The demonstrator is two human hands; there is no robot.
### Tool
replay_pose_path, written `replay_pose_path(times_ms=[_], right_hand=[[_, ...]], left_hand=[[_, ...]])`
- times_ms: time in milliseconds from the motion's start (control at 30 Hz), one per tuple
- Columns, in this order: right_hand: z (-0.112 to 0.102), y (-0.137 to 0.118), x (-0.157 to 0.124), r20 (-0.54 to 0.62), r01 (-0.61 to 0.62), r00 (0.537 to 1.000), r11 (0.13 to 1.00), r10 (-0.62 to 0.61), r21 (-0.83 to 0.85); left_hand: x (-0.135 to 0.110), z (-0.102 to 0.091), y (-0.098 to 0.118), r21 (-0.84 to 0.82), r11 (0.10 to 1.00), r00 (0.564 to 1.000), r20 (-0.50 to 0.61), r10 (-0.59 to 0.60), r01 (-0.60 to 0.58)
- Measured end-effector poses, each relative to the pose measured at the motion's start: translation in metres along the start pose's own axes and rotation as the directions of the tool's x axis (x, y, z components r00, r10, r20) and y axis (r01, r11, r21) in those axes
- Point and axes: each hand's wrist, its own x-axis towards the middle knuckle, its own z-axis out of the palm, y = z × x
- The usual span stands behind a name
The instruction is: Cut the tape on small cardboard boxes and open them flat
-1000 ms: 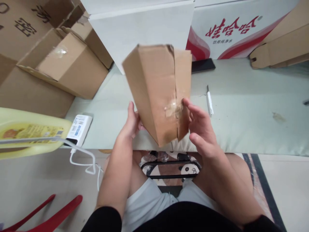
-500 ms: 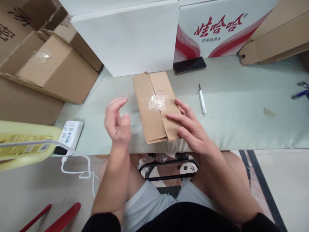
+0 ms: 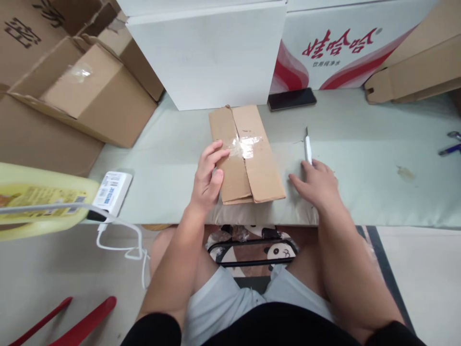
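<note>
A small cardboard box (image 3: 264, 175) lies on the pale green cloth surface, with clear tape across the middle of its top seam. My left hand (image 3: 209, 178) holds its left side, fingertips on the top and thumb near the edge. To the right of the box, my right hand (image 3: 319, 185) is low over the cloth with thumb and fingers apart. Its fingertips are at the lower end of a white utility knife (image 3: 308, 148), whose dark blade points away from me. Whether they press on the knife's handle is hard to see.
White cartons (image 3: 209, 57) stand along the back, with a black phone (image 3: 291, 99) before them. Open cardboard boxes (image 3: 111, 101) fill the left. A white power bank (image 3: 113, 192) with a cable and a yellow bottle (image 3: 43, 192) are at the near left. A blue-handled tool (image 3: 450, 150) lies far right.
My left hand has moved right onto the box's left side. My right hand has left the box and moved right to the utility knife. The view has shifted slightly.
</note>
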Motion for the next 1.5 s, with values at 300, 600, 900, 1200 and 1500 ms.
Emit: replay_pose_path(times_ms=[300, 600, 900, 1200, 1500], right_hand=[[-0.018, -0.029, -0.005, -0.290, -0.001, 0.951, 0.942, 0.105, 0.337], [-0.045, -0.060, -0.030, -0.771, 0.544, 0.612, 0.613, 0.177, 0.573], [-0.052, -0.089, -0.059, -0.747, 0.589, 0.663, 0.583, 0.048, 0.560], [-0.035, -0.092, -0.063, -0.717, 0.609, 0.694, 0.580, -0.059, 0.542], [-0.031, -0.092, -0.066, -0.667, 0.555, 0.738, 0.652, -0.101, 0.516]], left_hand=[[0.000, 0.008, 0.005, -0.022, 0.999, 1.000, 0.000, 0.025, -0.025], [-0.003, 0.021, 0.023, 0.063, 0.997, 0.999, 0.009, -0.052, 0.051], [-0.006, 0.029, 0.035, 0.124, 0.989, 0.997, -0.019, -0.075, 0.077], [-0.007, 0.030, 0.034, 0.133, 0.988, 0.997, -0.016, -0.080, 0.081], [-0.008, 0.030, 0.032, 0.126, 0.990, 0.998, -0.016, -0.068, 0.069]])
